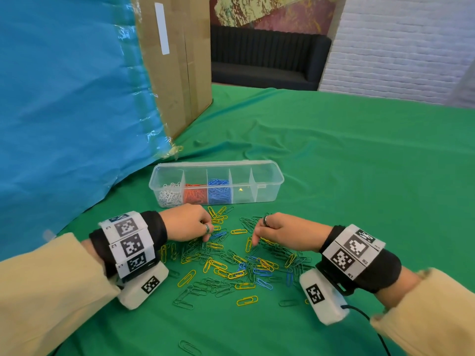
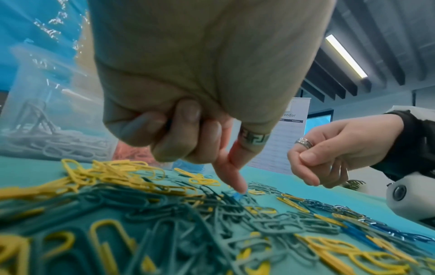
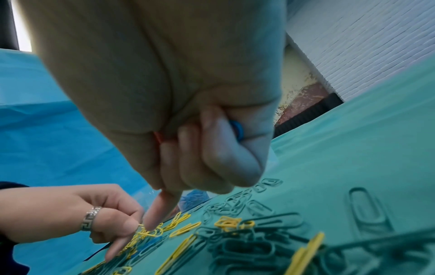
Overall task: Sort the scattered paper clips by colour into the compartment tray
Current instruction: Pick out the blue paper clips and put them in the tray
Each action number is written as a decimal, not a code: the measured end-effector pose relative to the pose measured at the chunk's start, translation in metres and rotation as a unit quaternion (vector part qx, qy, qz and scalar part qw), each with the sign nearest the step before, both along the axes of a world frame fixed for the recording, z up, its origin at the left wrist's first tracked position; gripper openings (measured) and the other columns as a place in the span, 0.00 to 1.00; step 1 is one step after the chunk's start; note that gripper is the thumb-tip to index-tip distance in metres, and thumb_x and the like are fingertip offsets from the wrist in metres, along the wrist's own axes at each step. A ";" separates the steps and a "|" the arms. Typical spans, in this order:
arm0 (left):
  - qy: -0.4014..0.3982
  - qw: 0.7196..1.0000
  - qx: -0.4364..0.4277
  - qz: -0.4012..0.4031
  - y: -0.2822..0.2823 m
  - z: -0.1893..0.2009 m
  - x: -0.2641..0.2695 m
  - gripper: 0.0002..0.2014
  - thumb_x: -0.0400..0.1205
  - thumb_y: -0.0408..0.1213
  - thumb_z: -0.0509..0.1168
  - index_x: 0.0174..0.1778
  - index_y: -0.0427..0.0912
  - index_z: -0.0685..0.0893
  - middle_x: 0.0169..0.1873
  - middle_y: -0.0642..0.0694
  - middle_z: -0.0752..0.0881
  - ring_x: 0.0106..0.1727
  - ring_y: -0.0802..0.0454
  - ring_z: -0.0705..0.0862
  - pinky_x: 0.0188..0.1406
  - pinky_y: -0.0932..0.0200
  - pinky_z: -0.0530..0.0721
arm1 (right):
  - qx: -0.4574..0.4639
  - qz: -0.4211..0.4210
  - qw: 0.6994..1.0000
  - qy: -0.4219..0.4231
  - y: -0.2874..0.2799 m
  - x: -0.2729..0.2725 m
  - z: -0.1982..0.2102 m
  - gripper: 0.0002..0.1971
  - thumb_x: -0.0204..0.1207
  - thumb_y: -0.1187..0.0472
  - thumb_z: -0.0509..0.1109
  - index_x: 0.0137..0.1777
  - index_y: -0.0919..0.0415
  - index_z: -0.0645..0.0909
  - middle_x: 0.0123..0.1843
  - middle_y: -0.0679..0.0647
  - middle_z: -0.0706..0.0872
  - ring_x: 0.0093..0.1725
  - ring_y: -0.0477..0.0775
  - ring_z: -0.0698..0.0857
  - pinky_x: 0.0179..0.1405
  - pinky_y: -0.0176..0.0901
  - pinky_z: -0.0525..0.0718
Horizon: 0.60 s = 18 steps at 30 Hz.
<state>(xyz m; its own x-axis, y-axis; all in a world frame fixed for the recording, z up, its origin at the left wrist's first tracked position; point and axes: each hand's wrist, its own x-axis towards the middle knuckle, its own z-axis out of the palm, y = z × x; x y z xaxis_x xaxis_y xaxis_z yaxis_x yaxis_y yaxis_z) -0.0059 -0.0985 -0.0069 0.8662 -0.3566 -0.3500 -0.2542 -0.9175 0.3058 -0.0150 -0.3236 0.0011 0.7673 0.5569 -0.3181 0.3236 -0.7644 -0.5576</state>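
Paper clips: loose heap (image 1: 231, 263) of green, yellow and some blue on the green-clothed desk (image 1: 347, 176), just in front of the tray.
Compartment tray: clear box (image 1: 267, 173); white (image 1: 170, 196), red (image 1: 195, 195) and blue (image 1: 219, 192) sections filled, the two right sections look almost bare.
Progress: perhaps half; yellow, green and leftover blue still to sort.
Left hand: (image 1: 189, 222) grip curled, forefinger pressing a blue clip (image 2: 237, 195); whether the curled fingers hold anything, cannot tell.
Right hand: (image 1: 284, 233) grip closed round blue clips (image 3: 236, 129), forefinger down in the heap.
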 end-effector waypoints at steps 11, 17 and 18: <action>-0.088 0.994 0.054 -0.029 -0.014 0.003 0.000 0.05 0.78 0.48 0.66 0.46 0.54 0.84 0.31 0.61 0.72 0.39 0.56 0.75 0.38 0.60 0.72 | -0.055 0.008 0.998 -0.021 0.001 0.002 0.000 0.10 0.83 0.56 0.60 0.49 0.54 0.84 0.27 0.44 0.71 0.26 0.47 0.66 0.26 0.36 0.64; -0.050 0.998 0.027 -0.031 -0.016 0.005 0.000 0.07 0.79 0.46 0.67 0.48 0.48 0.85 0.31 0.54 0.75 0.37 0.55 0.79 0.32 0.62 0.69 | -0.122 0.016 0.992 -0.032 0.008 0.001 -0.002 0.14 0.79 0.50 0.67 0.54 0.60 0.83 0.29 0.43 0.72 0.28 0.39 0.69 0.26 0.31 0.66; -0.050 0.999 0.009 -0.016 -0.016 0.007 0.000 0.07 0.79 0.45 0.67 0.47 0.47 0.85 0.28 0.56 0.72 0.31 0.59 0.75 0.28 0.63 0.67 | -0.126 0.019 0.991 -0.033 0.009 0.001 -0.003 0.14 0.77 0.49 0.68 0.52 0.60 0.83 0.29 0.43 0.73 0.28 0.39 0.70 0.26 0.32 0.66</action>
<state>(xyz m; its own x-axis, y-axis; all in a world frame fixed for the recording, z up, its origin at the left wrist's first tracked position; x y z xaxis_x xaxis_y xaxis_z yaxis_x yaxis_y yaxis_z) -0.0062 -0.1143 -0.0004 0.8848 -0.3798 -0.2698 -0.3124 -0.9134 0.2611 -0.0143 -0.3145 -0.0014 0.7703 0.4954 -0.4015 0.3846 -0.8631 -0.3272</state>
